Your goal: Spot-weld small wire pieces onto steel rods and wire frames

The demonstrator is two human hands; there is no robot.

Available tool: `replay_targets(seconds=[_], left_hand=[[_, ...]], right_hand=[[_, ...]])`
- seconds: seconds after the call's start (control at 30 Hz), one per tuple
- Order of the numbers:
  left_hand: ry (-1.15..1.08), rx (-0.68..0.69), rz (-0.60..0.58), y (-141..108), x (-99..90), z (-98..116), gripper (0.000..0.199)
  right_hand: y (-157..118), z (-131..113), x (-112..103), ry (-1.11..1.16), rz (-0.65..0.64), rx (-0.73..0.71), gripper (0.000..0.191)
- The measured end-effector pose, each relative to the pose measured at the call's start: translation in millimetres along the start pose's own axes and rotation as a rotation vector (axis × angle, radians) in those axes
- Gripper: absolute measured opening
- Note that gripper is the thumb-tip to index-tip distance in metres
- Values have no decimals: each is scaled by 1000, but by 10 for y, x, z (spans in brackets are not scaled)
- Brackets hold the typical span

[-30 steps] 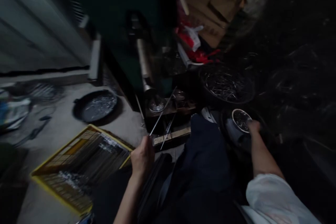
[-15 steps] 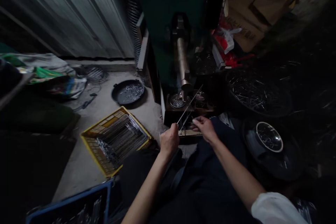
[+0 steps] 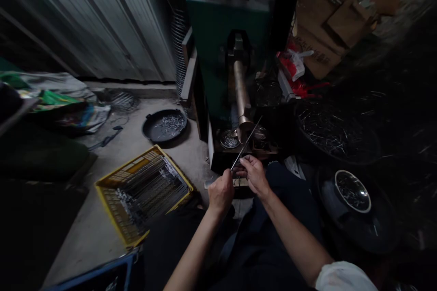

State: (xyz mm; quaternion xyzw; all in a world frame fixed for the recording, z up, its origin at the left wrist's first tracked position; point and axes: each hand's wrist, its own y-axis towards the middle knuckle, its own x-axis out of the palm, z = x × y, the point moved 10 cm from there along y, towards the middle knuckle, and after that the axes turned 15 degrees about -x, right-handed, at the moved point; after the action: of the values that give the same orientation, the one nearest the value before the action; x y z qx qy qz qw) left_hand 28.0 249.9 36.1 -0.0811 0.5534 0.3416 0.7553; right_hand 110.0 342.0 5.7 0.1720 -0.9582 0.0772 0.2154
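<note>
Left hand (image 3: 221, 192) at lower centre of the frame, closed in a fist around the near end of a thin metal rod (image 3: 246, 142). Rod slanted up and to the right, far tip close to the brass-coloured cylinder (image 3: 241, 95) of the green machine (image 3: 218, 50) at upper centre. Right hand (image 3: 253, 173) just beside the left one, fingers curled and pinched near the lower part of the same rod; not possible to tell if something small is held between the fingertips. Both hands over dark trousers (image 3: 273, 236), in front of the low machine shelf with a small round dish (image 3: 229, 138) of metal bits. Yellow crate (image 3: 112, 186) with many rods at lower left, on concrete floor. Black pan (image 3: 164, 125) with small pieces behind it, left of centre. White-rimmed bowl (image 3: 352, 191) at right, dark basin of wire pieces (image 3: 336, 129) above it. Cardboard boxes (image 3: 327, 18) at upper right.
</note>
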Motion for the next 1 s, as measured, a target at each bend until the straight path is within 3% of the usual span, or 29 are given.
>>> replay_targets(seconds=[0.33,1.0], left_hand=[[-35,65,110,-34,18,67,25],[-53,26,73,229,-19,196,27]], right_hand=[[14,-10,-77,-32,15,38,40],[209,-210,-141,-131,107,-119,35]])
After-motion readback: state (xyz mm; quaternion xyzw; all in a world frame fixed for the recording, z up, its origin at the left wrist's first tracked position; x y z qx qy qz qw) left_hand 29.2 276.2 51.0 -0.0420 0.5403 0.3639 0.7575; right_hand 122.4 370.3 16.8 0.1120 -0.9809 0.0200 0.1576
